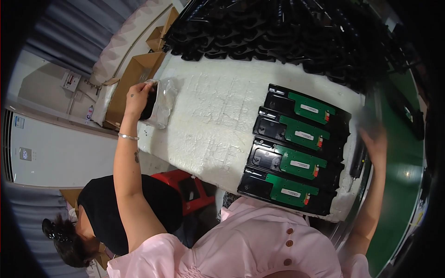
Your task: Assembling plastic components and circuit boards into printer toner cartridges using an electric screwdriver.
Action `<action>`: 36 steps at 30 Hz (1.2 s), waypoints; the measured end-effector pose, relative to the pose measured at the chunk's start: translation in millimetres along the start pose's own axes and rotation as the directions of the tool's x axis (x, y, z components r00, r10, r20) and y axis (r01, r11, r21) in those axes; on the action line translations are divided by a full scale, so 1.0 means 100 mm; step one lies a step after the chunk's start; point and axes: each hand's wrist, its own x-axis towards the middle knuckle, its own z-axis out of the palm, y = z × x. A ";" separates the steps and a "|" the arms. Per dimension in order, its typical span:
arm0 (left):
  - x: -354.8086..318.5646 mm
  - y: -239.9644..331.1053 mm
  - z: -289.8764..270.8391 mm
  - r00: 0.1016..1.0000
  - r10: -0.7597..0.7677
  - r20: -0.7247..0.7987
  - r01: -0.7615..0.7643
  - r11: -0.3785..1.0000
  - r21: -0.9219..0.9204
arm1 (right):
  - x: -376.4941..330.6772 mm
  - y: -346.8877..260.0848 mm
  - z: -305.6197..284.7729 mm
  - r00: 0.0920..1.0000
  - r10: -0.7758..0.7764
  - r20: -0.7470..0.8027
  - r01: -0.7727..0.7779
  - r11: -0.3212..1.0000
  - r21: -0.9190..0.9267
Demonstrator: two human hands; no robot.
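At the table's left side, my left hand (140,97) is at the mouth of a clear plastic bag (166,104) with dark contents. Its fingers are pressed together; whether they grip the bag's edge or something small from it is hidden. Beyond the right table edge, motion smears my right hand (374,139) and a dark shape at its fingers. Close beside it is a black, stick-shaped tool (359,160), perhaps an electric screwdriver. Between my hands, several black plastic housings (266,139), each carrying a green circuit board (300,163), lie in a column on the white-covered table (208,116).
Many black plastic parts (250,37) are piled along the far edge. A cardboard box (134,72) stands left of the bag. At lower left, a person in a black top (125,208) is near a red stool (185,190). A green surface (403,185) extends to the right.
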 end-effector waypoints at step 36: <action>-1.44 1.57 1.32 0.278 0.467 0.839 0.898 -0.436 -0.055 | -0.19 -0.75 -0.59 0.988 0.068 -0.140 0.081 0.540 0.838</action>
